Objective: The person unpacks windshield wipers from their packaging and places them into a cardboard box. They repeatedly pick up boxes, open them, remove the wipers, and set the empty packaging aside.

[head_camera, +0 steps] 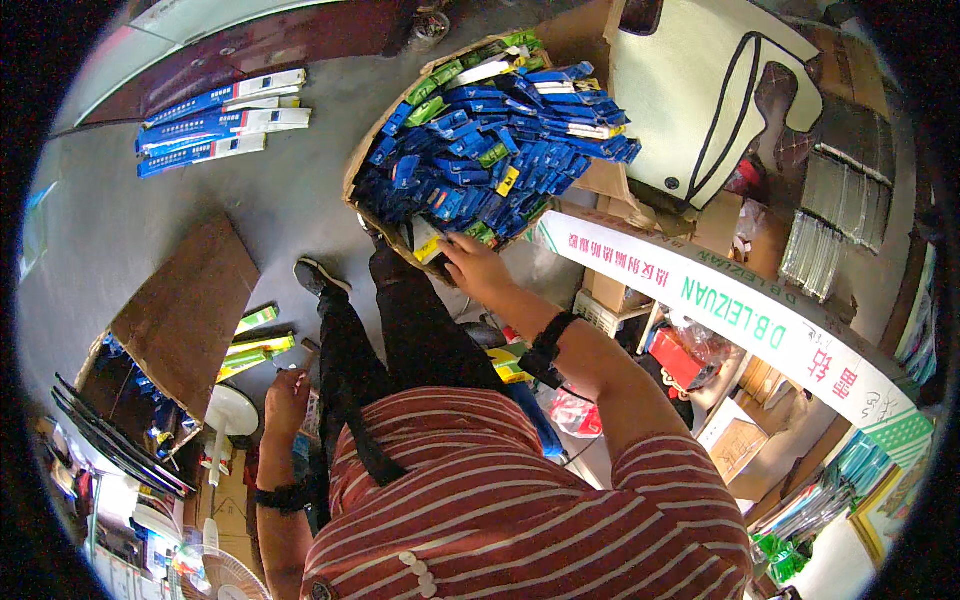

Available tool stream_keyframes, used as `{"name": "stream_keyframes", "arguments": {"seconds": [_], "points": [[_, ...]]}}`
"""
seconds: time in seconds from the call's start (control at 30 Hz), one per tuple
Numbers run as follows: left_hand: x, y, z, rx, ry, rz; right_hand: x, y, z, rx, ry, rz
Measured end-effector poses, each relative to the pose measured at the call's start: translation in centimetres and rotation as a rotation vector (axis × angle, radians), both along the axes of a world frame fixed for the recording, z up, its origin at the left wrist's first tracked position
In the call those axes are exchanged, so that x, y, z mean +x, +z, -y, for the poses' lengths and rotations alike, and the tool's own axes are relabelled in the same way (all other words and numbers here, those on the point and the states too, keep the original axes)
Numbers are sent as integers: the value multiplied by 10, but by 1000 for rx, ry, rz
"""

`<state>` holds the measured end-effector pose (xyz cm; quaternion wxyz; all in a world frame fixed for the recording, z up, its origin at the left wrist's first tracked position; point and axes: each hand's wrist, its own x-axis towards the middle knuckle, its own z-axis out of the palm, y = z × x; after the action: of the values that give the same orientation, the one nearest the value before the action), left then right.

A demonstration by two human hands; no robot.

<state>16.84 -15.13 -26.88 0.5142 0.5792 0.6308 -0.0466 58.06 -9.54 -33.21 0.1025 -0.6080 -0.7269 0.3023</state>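
A large open cardboard carton (358, 161) stands on the floor before me. It is packed with many narrow blue boxes (457, 161), and some green ones (433, 91) lie along its far left side. My right hand (474, 264) is at the carton's near edge. Its fingers are against a white box with a yellow end (427, 247); whether they grip it is hidden. Lower on the left, my left hand (287, 401) hangs beside my leg with curled fingers. I cannot make out anything held in it.
Long blue-and-white boxes (225, 124) lie on the floor at upper left. A long white carton (720, 300) slants across the right, below a cream panel with dark trim (697, 97). A cardboard carton with a raised flap (187, 315), yellow-green boxes (256, 352) and a fan (217, 574) are at left.
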Motion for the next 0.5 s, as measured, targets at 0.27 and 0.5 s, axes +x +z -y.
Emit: {"name": "stream_keyframes", "arguments": {"seconds": [0.27,0.5], "points": [[23,10,-22,-13,-85,-21,-29,-20,-28,123,22,175],[17,5,-10,9,-94,-3,-46,-21,-52,36,96,304]]}}
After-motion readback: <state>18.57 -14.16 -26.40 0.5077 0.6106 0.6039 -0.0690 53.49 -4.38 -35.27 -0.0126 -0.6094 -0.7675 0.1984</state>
